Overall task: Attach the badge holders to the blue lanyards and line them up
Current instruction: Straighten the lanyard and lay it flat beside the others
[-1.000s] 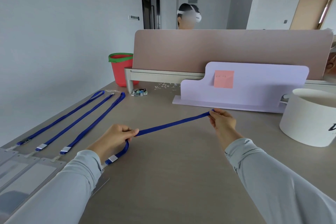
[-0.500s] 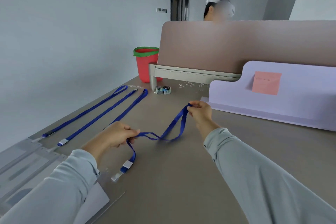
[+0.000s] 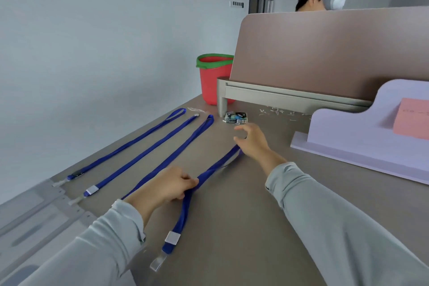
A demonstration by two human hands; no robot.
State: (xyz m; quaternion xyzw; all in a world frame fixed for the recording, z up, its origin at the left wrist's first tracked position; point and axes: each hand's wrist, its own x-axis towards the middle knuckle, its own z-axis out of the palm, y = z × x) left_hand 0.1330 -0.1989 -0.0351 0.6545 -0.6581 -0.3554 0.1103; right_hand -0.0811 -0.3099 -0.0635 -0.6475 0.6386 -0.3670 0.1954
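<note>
Left hand pinching lanyard mid-strap, knuckles up; right hand at 1 o'clock, fingers spread loose over far loop; other lanyards at 10 o'clock; badge holders at 8 o'clock; bucket beyond.

Left hand pinches a blue lanyard; right hand spread beside it.

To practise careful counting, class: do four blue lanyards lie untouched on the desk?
No: three lanyards lie untouched, while the left hand grips the fourth lanyard.
</note>
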